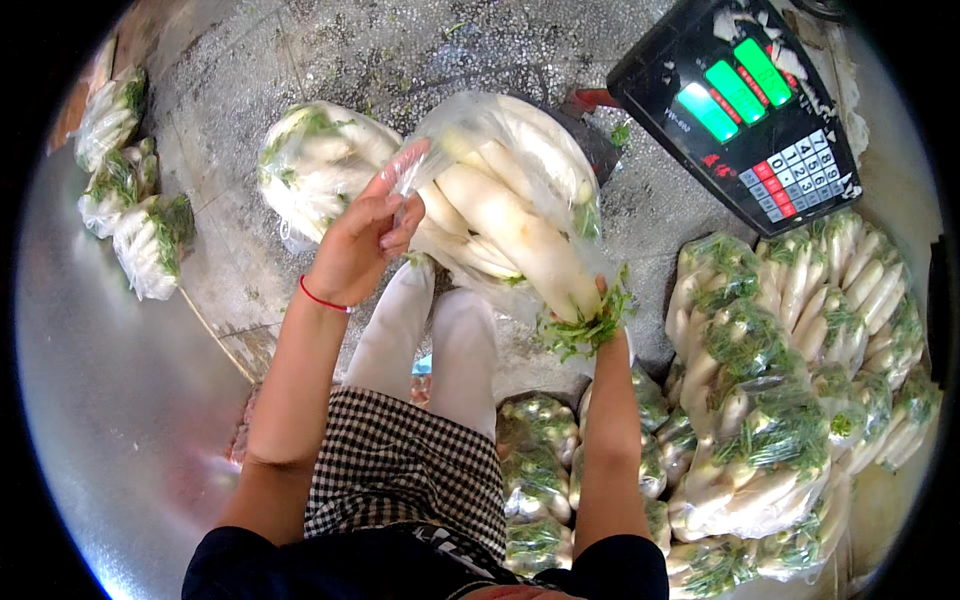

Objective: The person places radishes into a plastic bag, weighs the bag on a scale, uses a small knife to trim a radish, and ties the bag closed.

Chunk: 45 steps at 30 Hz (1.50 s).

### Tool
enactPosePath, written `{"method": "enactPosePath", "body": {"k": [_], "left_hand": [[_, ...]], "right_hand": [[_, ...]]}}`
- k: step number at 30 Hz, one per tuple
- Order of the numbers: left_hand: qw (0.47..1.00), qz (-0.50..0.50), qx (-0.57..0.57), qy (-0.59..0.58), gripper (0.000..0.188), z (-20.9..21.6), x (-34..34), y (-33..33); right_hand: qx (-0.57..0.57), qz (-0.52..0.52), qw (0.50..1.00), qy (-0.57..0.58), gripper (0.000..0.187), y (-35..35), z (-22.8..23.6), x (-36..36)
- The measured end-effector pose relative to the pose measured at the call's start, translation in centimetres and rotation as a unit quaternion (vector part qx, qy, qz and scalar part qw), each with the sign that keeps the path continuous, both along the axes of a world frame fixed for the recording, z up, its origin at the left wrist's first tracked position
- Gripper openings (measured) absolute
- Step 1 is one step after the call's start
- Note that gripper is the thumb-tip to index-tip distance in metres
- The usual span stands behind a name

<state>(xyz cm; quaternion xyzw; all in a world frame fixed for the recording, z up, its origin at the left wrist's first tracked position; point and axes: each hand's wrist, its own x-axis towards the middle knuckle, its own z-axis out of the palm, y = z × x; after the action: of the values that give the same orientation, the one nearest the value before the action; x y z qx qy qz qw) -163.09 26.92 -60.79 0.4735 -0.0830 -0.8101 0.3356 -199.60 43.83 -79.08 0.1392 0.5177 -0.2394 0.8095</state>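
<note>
My left hand, a red cord on its wrist, pinches the rim of a clear plastic bag. Several white radishes lie inside the bag in front of my legs. My right hand grips a large white radish at its green leafy end, with the leaves covering most of my fingers. The radish slants from there up and left, its body at the bag's mouth over the others. Touching this bag on its left is a filled bag of white radishes.
A black digital scale display with lit green screens stands at the far right. Many bagged radishes are piled at the right, and more bags lie beside my legs. A metal surface is at the left, with small radish bags behind it.
</note>
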Motion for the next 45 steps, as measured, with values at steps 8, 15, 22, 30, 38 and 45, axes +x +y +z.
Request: {"method": "enactPosePath", "body": {"k": [8,15,22,30,38,45], "left_hand": [[0.995,-0.079,-0.01,-0.066,0.076,0.2,-2.2,-0.2],[0.995,-0.055,-0.019,-0.08,0.066,0.7,-2.0,0.0],[0.993,-0.061,-0.012,-0.099,0.071,0.6,-0.2,-0.2],[0.987,-0.062,-0.003,-0.146,0.064,0.3,-0.4,0.7],[0.977,-0.066,0.037,-0.2,0.051,0.2,1.0,2.5],[0.987,-0.079,0.01,-0.143,0.054,-0.3,-0.1,2.9]], "right_hand": [[-0.215,0.308,0.92,0.112,0.079,-1.1,1.7,0.7],[-0.252,0.201,0.942,0.095,0.111,1.9,4.5,7.3],[-0.31,0.191,0.918,0.157,0.115,6.9,8.6,10.0],[-0.342,0.253,0.888,0.172,0.112,5.9,11.9,8.1],[-0.321,0.211,0.915,0.121,0.112,5.7,16.9,7.6],[-0.301,0.163,0.936,0.083,0.111,5.0,11.0,7.9]]}}
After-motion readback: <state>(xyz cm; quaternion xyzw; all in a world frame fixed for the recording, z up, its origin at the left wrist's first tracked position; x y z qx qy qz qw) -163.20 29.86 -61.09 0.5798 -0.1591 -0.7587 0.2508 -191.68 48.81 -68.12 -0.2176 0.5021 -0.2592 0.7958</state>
